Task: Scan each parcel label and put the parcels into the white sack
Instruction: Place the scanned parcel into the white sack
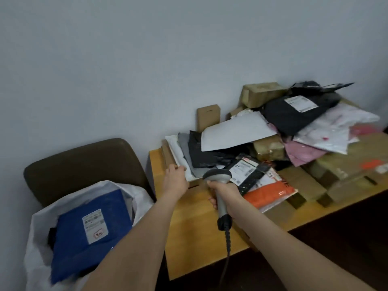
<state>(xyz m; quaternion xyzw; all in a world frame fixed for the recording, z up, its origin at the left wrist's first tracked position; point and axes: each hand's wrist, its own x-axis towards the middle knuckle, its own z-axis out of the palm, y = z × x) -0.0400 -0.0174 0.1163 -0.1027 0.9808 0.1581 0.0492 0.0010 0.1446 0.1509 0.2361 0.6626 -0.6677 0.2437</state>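
My right hand point(223, 198) grips a grey handheld barcode scanner point(218, 177) by its handle, its head pointing toward a black parcel with a white label point(246, 172). That parcel lies on an orange and white parcel point(268, 192). My left hand point(175, 178) grips the near left corner of a white flat parcel point(175, 148) at the bottom of a stack of grey and black mailers. The white sack point(39, 223) stands open on a chair at lower left, with a blue parcel point(90, 232) lying label-up inside it.
A wooden table point(193, 238) holds a heap of parcels: a white envelope point(235, 131), a black bag with a label point(294, 116), pink and white bags point(327, 131), and brown cartons point(260, 93). The brown chair point(84, 162) stands against the wall. The scanner cable point(227, 248) hangs down over the table.
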